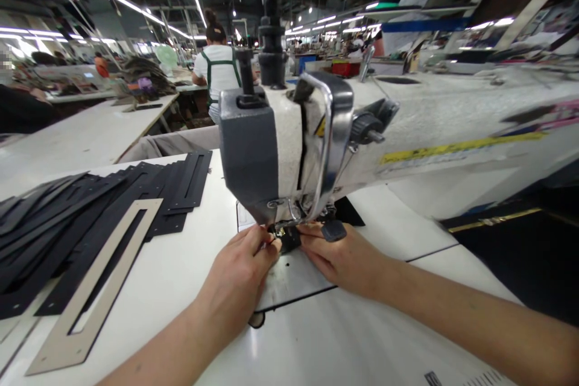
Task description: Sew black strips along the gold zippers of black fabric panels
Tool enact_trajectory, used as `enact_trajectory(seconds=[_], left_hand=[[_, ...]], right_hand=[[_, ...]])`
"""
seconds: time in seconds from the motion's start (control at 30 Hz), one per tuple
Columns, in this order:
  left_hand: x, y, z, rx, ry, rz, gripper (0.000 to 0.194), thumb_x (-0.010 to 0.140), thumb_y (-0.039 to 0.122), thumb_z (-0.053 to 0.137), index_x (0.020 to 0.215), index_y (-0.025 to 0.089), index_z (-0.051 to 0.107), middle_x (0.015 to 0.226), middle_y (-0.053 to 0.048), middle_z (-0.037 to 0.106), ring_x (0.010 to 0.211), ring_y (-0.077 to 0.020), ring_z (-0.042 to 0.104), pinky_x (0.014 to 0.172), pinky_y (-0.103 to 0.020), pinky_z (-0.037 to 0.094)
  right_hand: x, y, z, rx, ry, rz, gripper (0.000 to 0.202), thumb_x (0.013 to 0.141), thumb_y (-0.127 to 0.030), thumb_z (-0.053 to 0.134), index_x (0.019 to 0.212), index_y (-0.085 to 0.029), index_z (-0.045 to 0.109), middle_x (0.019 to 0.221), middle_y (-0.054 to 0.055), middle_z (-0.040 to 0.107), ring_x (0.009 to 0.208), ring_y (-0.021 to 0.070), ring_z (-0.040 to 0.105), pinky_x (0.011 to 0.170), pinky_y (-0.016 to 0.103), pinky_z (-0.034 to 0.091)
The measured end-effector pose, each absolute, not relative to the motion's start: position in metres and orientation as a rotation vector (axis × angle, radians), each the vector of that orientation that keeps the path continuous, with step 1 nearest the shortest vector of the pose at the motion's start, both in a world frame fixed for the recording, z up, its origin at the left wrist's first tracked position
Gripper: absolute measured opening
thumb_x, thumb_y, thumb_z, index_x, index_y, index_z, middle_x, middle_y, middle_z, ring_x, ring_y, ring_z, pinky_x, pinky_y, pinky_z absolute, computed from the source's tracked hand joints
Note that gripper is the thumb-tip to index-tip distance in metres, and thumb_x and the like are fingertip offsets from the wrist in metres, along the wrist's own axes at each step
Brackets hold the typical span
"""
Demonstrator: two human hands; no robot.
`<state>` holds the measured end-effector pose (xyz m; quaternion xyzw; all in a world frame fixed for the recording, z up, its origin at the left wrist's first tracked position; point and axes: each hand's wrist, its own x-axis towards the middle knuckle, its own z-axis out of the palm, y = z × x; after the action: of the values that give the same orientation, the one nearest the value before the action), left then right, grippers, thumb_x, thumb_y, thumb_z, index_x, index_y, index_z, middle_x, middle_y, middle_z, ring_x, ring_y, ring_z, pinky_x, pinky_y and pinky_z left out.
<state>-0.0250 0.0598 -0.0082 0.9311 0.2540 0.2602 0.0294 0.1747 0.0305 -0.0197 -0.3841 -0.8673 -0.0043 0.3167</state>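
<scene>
Left hand pinches, right hand flattens, black material between them; sewing machine above.

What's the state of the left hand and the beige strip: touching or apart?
Apart. Head view: bare white table shows between the left hand and the beige strip.

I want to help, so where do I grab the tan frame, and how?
Try the middle of the tan frame's long right side, coming from the right with your left hand. That side is a thin strip beside the white table, so your thumb could hold its outer edge and your fingers the slot edge. From the left, you might bump the black pieces.
</scene>
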Motion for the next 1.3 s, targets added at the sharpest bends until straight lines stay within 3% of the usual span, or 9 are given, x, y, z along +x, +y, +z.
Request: enact_trajectory(seconds=[0.7,0.87,0.97,1.1,1.2,1.3], left_hand=[[-0.025,0.063,-0.006,2.898,0.811,0.868,0.018,0.084,0.009,0.043,0.08,0.013,0.06,0.084,-0.009,0.058,0.073,-0.0182,0.056,0.065,-0.033,0.053],[-0.027,0.069,-0.008,2.896,0.806,0.88,0.018,0.085,0.01,0.043,0.08,0.014,0.059,0.084,-0.008,0.058,0.075,-0.0182,0.056,0.068,-0.034,0.052],[-0.027,0.062,-0.003,2.926,0.829,0.883,0.014,0.084,0.01,0.044,0.081,0.013,0.058,0.085,-0.009,0.058,0.079,-0.0203,0.056,0.072,-0.037,0.051],[-0.017,0.029,0.009,3.017,0.696,0.846,0.018,0.084,0.018,0.049,0.099,0.01,0.055,0.099,-0.014,0.059,0.096,-0.0262,0.054,0.083,-0.046,0.047],[-0.005,0.005,0.01,3.02,0.509,0.665,0.038,0.085,0.018,0.049,0.12,0.005,0.042,0.117,-0.016,0.055,0.112,-0.0244,0.049,0.095,-0.042,0.042],[0.0,-0.001,0.004,2.983,0.425,0.585,0.027,0.084,0.01,0.044,0.111,0.009,0.05,0.119,-0.014,0.056,0.111,-0.0218,0.051,0.096,-0.04,0.042]], right_hand=[[0.173,0.033,-0.025,-1.074,-2.303,-0.092,0.023,0.085,-0.011,0.039,0.077,-0.016,0.06,0.072,0.008,0.061,0.083,0.0216,0.061,0.074,0.035,0.05],[0.182,0.036,-0.02,-1.081,-2.273,-0.098,0.017,0.087,-0.016,0.042,0.085,-0.016,0.059,0.082,0.007,0.062,0.083,0.0202,0.058,0.076,0.034,0.048],[0.19,0.03,-0.01,-1.385,-2.279,-0.328,0.012,0.082,-0.021,0.049,0.083,-0.012,0.059,0.084,0.012,0.059,0.084,0.0266,0.054,0.074,0.043,0.047],[0.182,-0.004,-0.004,-1.545,-2.405,-0.507,0.015,0.075,-0.006,0.044,0.073,-0.012,0.058,0.075,0.012,0.056,0.071,0.0258,0.053,0.061,0.041,0.048],[0.17,-0.048,-0.006,-1.331,-2.344,-0.454,0.025,0.078,-0.005,0.037,0.087,-0.01,0.06,0.078,0.014,0.06,0.069,0.0247,0.057,0.06,0.038,0.05],[0.174,-0.091,-0.007,-1.266,-2.242,-0.144,0.026,0.084,-0.013,0.036,0.097,-0.014,0.059,0.081,0.012,0.064,0.069,0.0234,0.061,0.059,0.033,0.052]])
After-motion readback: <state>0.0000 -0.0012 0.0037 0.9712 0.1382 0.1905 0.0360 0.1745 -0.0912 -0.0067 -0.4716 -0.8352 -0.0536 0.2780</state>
